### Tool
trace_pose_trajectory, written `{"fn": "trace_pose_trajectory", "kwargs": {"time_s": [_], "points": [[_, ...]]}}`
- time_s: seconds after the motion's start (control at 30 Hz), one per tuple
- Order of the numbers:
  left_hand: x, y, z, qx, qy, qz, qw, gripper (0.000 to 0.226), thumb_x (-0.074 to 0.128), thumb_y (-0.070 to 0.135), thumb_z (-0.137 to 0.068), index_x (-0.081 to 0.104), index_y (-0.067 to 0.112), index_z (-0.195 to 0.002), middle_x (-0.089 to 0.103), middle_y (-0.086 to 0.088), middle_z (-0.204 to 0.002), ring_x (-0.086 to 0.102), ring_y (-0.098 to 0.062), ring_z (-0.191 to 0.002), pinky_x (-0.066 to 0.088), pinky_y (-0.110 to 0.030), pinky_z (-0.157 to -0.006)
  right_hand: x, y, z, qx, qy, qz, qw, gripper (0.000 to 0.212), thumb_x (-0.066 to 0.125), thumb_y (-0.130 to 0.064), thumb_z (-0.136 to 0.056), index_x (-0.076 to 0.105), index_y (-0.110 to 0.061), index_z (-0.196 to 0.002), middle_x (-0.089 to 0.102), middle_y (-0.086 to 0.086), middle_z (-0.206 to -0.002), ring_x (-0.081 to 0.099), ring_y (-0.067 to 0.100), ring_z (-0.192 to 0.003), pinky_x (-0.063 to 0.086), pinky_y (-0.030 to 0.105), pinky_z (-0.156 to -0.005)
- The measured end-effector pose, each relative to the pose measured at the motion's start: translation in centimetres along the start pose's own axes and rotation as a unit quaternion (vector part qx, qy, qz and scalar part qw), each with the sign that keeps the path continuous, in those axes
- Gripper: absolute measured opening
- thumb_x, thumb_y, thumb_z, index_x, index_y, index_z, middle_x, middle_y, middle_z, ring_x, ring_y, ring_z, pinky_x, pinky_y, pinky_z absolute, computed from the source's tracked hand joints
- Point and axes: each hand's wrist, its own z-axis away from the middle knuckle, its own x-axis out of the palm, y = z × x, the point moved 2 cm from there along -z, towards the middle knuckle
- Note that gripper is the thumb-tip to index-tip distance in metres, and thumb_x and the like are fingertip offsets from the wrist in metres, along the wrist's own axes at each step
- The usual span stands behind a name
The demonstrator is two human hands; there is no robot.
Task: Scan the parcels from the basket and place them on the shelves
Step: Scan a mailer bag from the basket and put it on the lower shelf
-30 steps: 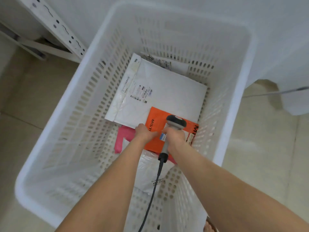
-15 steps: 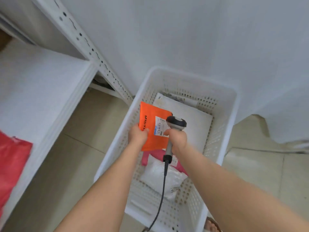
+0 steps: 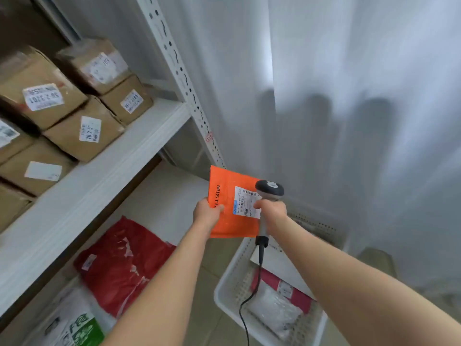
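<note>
Orange plastic mailer (image 3: 232, 224): flat, rectangular, held upright in the air over the far left corner of the basket (image 3: 223, 278). Black lettering reading "MISTI" runs down its left side and is partly covered. A white barcode label (image 3: 245, 204) sits on the right half.

Left hand (image 3: 207, 216): clamped on the mailer's left edge, thumb on the face, fingers curled behind.

Right hand (image 3: 273, 213): fingers wrapped round the grip of a grey scanner (image 3: 269, 189), whose head overlaps the label's upper right corner. A black cable (image 3: 252, 293) hangs from the grip down across the basket.

Basket: white and slotted, standing on the tiled floor. It holds a white flat mailer (image 3: 277, 260), a pink parcel (image 3: 296, 293) and a clear-wrapped packet (image 3: 274, 310).

Upper shelf (image 3: 99, 181): labelled cardboard boxes (image 3: 82, 131) stacked close to its front edge.

Lower shelf (image 3: 159, 203): a red bag (image 3: 119, 265) and a white-and-green bag (image 3: 74, 328) lie at the near end. Bare white board shows just left of the orange mailer.

Perforated post (image 3: 179, 71): stands right behind the mailer's top left corner.

White curtain (image 3: 349, 96): hangs behind and to the right.
</note>
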Motion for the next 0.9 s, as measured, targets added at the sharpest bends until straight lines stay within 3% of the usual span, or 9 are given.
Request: {"fn": "trace_pose_trajectory", "kwargs": {"time_s": [0.17,0.27,0.33,0.47,0.6,0.7,0.8,0.9], "points": [[-6.6,4.0,4.7,0.011,0.012,0.048,0.999,0.019,0.064,0.009,-0.086,0.065,0.012,-0.104,0.068,-0.012,-0.11,0.063,-0.03,-0.101,0.049,-0.04,-0.094,-0.7,-4.3,7.5,-0.038,-0.019,0.013,0.999,0.021,0.067,-0.001,-0.077,0.058,-0.003,-0.096,0.054,0.01,-0.077,0.055,0.03,-0.077,0.047,0.037,-0.073],[-9.1,5.3,7.3,0.023,0.02,0.059,0.998,0.018,0.064,0.009,-0.086,0.066,0.013,-0.104,0.068,-0.01,-0.11,0.063,-0.029,-0.101,0.048,-0.038,-0.094,-1.2,-5.8,10.8,-0.048,-0.046,0.003,0.998,0.021,0.064,0.002,-0.08,0.057,-0.004,-0.099,0.053,0.011,-0.077,0.052,0.024,-0.065,0.046,0.037,-0.07],[-10.3,5.9,9.0,0.028,0.014,0.07,0.997,0.023,0.063,0.008,-0.088,0.065,0.01,-0.111,0.067,-0.01,-0.112,0.062,-0.028,-0.104,0.047,-0.035,-0.092,-1.7,-6.4,12.4,-0.05,-0.056,0.001,0.997,0.022,0.064,0.002,-0.081,0.056,-0.005,-0.1,0.053,0.011,-0.08,0.052,0.024,-0.067,0.048,0.037,-0.069],[-12.9,6.7,11.7,0.044,0.007,0.077,0.996,0.028,0.06,0.006,-0.09,0.063,0.008,-0.118,0.065,-0.01,-0.118,0.06,-0.028,-0.109,0.045,-0.037,-0.096,-3.1,-7.5,14.8,-0.078,-0.054,0.025,0.995,0.014,0.065,0.0,-0.08,0.054,-0.008,-0.085,0.057,0.012,-0.085,0.056,0.026,-0.074,0.051,0.044,-0.084],[-15.7,7.5,13.2,0.075,0.004,0.038,0.996,0.03,0.061,0.007,-0.089,0.062,0.009,-0.12,0.064,-0.01,-0.121,0.058,-0.029,-0.113,0.042,-0.046,-0.103,-4.1,-8.7,16.4,-0.098,-0.069,-0.004,0.993,0.015,0.063,0.001,-0.082,0.055,-0.008,-0.091,0.062,0.011,-0.086,0.062,0.029,-0.083,0.053,0.045,-0.086],[-17.6,8.4,14.0,0.087,-0.012,0.012,0.996,0.031,0.062,0.006,-0.089,0.061,0.009,-0.12,0.063,-0.009,-0.12,0.059,-0.028,-0.112,0.042,-0.044,-0.104,-4.5,-9.9,17.3,-0.124,-0.09,-0.033,0.988,0.016,0.061,0.005,-0.084,0.056,-0.006,-0.094,0.063,0.011,-0.078,0.063,0.027,-0.072,0.055,0.044,-0.079],[-18.8,9.5,14.6,0.099,-0.043,-0.038,0.993,0.028,0.063,0.006,-0.089,0.062,0.009,-0.117,0.064,-0.011,-0.119,0.06,-0.029,-0.11,0.044,-0.044,-0.103,-4.4,-11.2,18.0,-0.146,-0.117,-0.031,0.982,0.017,0.061,0.005,-0.085,0.054,-0.006,-0.096,0.059,0.012,-0.074,0.059,0.024,-0.062,0.053,0.036,-0.063],[-19.6,10.9,14.9,0.109,-0.049,-0.098,0.988,0.03,0.062,0.008,-0.09,0.06,0.008,-0.12,0.064,-0.011,-0.121,0.06,-0.029,-0.11,0.044,-0.042,-0.102,-4.2,-11.9,18.9,-0.155,-0.184,0.036,0.97,0.019,0.067,0.0,-0.085,0.057,-0.009,-0.099,0.067,0.013,-0.084,0.066,0.027,-0.069,0.056,0.039,-0.062]]}}
